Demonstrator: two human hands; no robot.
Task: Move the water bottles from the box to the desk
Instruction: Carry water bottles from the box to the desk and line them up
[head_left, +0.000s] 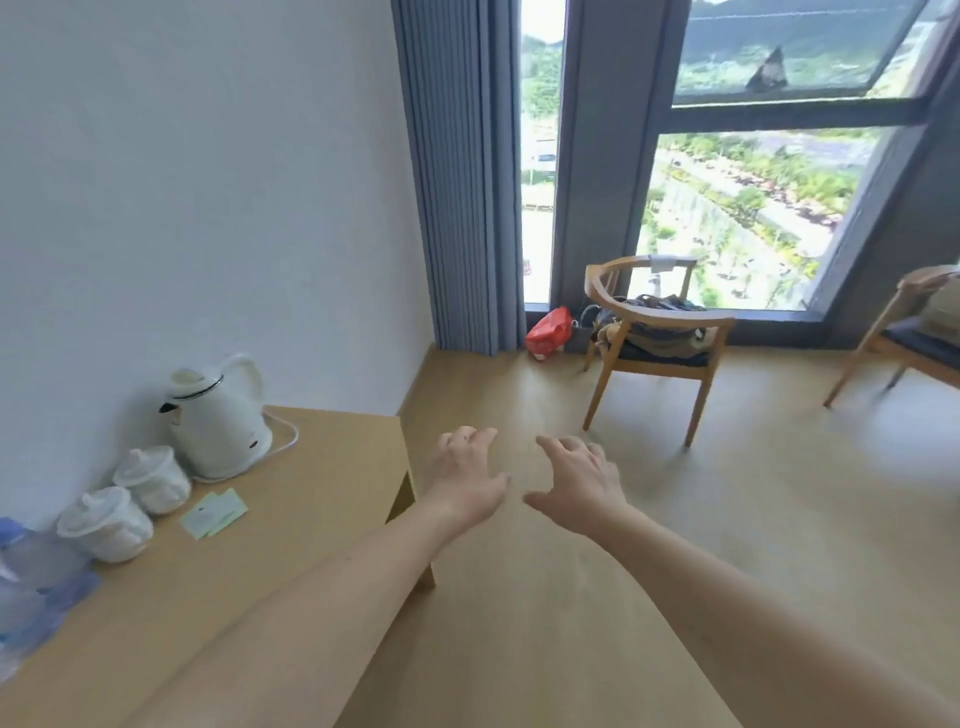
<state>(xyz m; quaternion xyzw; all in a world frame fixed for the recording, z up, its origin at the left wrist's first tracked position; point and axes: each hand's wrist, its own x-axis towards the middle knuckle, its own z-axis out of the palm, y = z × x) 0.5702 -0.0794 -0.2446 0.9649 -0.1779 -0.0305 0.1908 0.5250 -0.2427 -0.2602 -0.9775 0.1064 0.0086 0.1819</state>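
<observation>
Both arms reach out over the floor past the end of the desk (322, 483), the left hand (467, 475) and the right hand (582, 480) spread with fingers apart and nothing in either. The water bottles (36, 582) I can see are already on the desk's near left edge, a blurred cluster of clear plastic with blue caps and labels; the box is nowhere in sight. Full bottles like these will likely be fairly heavy, smooth and a bit yielding, so gripping round the body below the shoulder seems safest. Behind them stand two white lidded cups (127, 506), contents hidden, and a white electric kettle (218, 415) with its lid shut beside some pale green cards (214, 513).
</observation>
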